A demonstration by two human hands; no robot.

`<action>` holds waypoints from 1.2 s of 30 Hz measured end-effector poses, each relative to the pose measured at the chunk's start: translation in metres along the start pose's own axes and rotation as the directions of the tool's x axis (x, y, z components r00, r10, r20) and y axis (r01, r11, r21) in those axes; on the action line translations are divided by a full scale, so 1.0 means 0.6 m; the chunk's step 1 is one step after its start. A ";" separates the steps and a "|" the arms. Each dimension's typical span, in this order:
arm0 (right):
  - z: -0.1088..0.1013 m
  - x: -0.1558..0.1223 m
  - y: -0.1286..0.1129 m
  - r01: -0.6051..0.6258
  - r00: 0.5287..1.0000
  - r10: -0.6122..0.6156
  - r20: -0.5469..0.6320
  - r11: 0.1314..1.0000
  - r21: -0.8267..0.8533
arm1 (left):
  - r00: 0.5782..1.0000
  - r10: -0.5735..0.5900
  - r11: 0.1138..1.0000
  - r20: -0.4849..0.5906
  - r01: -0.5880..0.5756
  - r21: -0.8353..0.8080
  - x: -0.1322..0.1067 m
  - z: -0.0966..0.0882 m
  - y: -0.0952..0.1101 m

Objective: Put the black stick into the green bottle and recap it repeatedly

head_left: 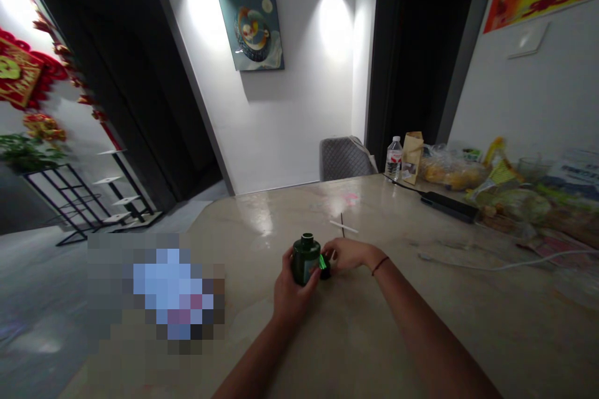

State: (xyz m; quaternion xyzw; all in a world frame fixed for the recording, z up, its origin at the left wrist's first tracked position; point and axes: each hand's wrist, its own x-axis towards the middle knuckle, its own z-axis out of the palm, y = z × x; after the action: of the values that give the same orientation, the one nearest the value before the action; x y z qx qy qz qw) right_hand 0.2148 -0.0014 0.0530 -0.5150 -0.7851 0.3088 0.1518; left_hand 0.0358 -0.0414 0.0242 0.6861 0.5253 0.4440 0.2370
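Observation:
My left hand [296, 290] is wrapped round a small dark green glass bottle [306, 257] that stands upright, its narrow neck uncovered. Close against the bottle's right side is a small dark cap [324, 269] with a bright green shine. The bent fingers of my right hand [347, 254] close on this cap, low over the table; the fingertips are partly hidden. Just beyond that hand, a thin black stick [342, 224] and a white stick [345, 227] lie crossed on the table.
The pale marble table [262, 218] spreads around both hands. To the right lie a black power bank [449, 206], a white cable [486, 267] and bagged food [452, 171]. A water bottle [394, 158] and paper bag [412, 158] stand behind. A grey chair [347, 159] is opposite. A blurred patch covers the left.

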 end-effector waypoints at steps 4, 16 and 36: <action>-0.029 -0.014 0.017 -0.030 0.997 0.038 -0.072 0.993 0.114 | 1.000 -0.011 1.000 0.001 0.011 0.006 0.000 -0.001 0.001; -0.080 -0.053 0.101 -0.450 0.849 0.389 -0.357 0.887 -0.102 | 1.000 0.004 0.999 0.015 -0.005 0.049 0.000 0.000 -0.002; -0.064 -0.052 0.122 -0.372 0.907 0.365 -0.209 0.928 0.008 | 1.000 0.014 1.000 -0.005 -0.014 0.006 -0.004 0.002 -0.006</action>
State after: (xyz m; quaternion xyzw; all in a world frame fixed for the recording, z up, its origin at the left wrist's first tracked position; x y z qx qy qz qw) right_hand 0.3018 0.0033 0.0381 -0.6855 -0.6587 0.2638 0.1632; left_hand 0.0349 -0.0424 0.0196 0.6893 0.5224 0.4459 0.2304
